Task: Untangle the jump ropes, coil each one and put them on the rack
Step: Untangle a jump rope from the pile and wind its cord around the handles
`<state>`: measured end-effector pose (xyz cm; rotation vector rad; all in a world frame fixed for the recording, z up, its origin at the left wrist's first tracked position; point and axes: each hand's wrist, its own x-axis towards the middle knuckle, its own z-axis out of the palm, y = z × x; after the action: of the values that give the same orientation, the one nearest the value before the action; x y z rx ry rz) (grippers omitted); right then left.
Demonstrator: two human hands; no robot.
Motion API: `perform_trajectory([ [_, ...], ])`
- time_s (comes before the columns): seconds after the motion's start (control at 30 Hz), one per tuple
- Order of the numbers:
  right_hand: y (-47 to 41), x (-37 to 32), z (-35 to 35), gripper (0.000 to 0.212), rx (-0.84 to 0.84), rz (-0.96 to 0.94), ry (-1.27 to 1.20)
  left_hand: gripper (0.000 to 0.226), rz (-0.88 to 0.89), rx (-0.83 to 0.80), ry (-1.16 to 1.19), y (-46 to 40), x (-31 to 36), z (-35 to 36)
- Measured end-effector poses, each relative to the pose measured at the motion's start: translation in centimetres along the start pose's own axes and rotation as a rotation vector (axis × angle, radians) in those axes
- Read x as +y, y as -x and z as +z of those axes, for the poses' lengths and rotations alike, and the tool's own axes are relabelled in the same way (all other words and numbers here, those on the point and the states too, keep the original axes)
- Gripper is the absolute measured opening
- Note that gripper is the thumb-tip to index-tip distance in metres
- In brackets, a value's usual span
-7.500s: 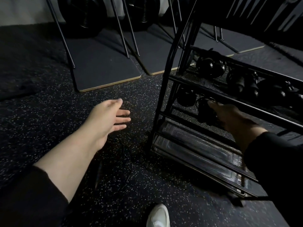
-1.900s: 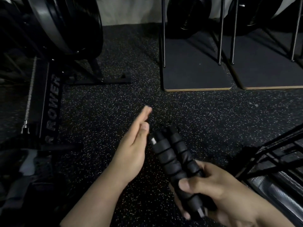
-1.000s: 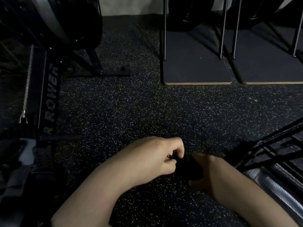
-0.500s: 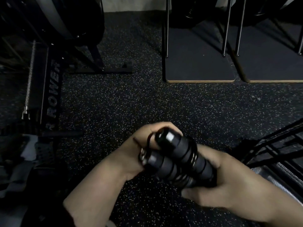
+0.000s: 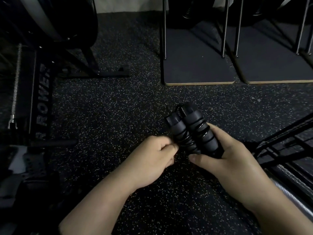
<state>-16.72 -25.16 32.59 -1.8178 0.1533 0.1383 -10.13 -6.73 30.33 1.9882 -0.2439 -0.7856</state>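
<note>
- R hand is gripping jump rope above the floor, handles side by side, long axis pointing up-left, cord wound round.
- L hand is pinching cord beside handles.
- Vs 0.5 s ago: handles are tilting more upright.
- Rack is sitting at right.

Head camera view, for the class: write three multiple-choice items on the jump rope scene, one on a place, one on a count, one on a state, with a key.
1. Where does the black metal wire rack stand?
A. at the person's right
B. at the person's left
C. on a table

2. How many black foam-grip jump rope handles does the right hand hold?
A. one
B. two
C. four

3. What state is the thin black cord in?
A. stretched straight over the floor
B. wound round the handles
C. hung on the rack

Key: 1 A, its bars show at the right edge. 2 B, two ends lie side by side. 3 B, loops cross the grips, with the left hand pinching beside them.
</note>
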Motion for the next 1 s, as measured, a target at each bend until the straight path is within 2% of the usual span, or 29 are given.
perform_trajectory([
  [0.13,0.0,0.5,-0.4,0.052,0.091,0.099,0.204,0.032,0.055,0.020,-0.274,0.4,0.6,-0.3],
  [0.23,-0.1,1.0,-0.5,0.060,0.061,0.195,0.349,0.031,0.100,0.024,-0.476,0.9,1.0,-0.5],
  [0.3,-0.1,1.3,-0.3,0.066,0.027,0.235,0.436,0.020,0.131,0.002,-0.611,1.3,1.5,-0.6],
  [0.4,0.0,1.7,0.1,0.082,-0.080,0.259,0.624,0.013,0.194,-0.024,-0.740,1.9,2.5,-1.4],
  [0.5,0.2,1.2,0.8,0.083,-0.295,0.276,0.703,0.014,0.238,-0.083,-0.785,2.0,3.0,-2.1],
  [0.6,0.4,0.5,1.0,0.080,-0.461,0.273,0.740,0.022,0.203,-0.116,-0.746,1.8,2.5,-2.6],
  [0.8,0.5,0.3,0.6,0.072,-0.594,0.249,0.588,0.023,0.192,-0.194,-0.366,1.0,0.6,-2.8],
  [0.93,0.4,-0.3,0.3,0.063,-0.719,0.223,0.290,0.018,0.231,-0.264,-0.104,0.5,0.1,-3.5],
  [1.0,0.7,-0.8,0.3,0.063,-0.751,0.204,0.101,0.017,0.204,-0.271,-0.080,0.4,0.0,-3.9],
])
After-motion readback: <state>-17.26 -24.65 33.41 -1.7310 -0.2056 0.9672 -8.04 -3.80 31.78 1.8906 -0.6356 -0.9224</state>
